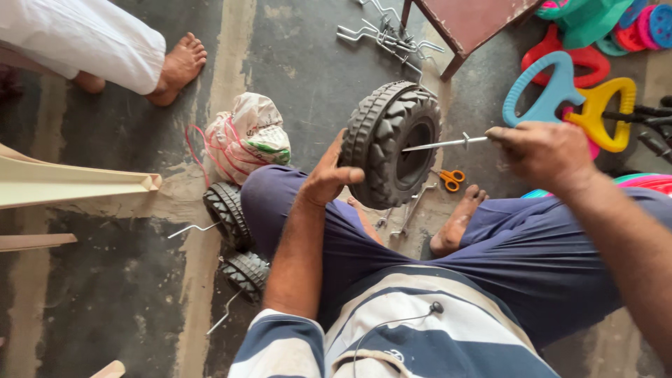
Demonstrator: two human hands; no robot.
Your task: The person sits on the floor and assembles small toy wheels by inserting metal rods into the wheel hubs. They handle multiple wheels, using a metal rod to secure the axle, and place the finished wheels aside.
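In the head view, near the upper middle of the frame, your left hand was wrapped around the treaded rim of a black plastic toy wheel, fingers curled closed on its left edge and holding it upright above your lap. Your right hand, at the upper right, pinched shut on the end of a thin bright metal rod, whose other tip reached into the wheel's hub. Below the wheel, small orange-handled scissors lay on the grey concrete floor, near your bare foot. At lower left, two more black treaded wheels rested against your blue trouser leg. A tied cloth bundle sat above them, and a blue plastic handle and a yellow plastic handle lay at the upper right.
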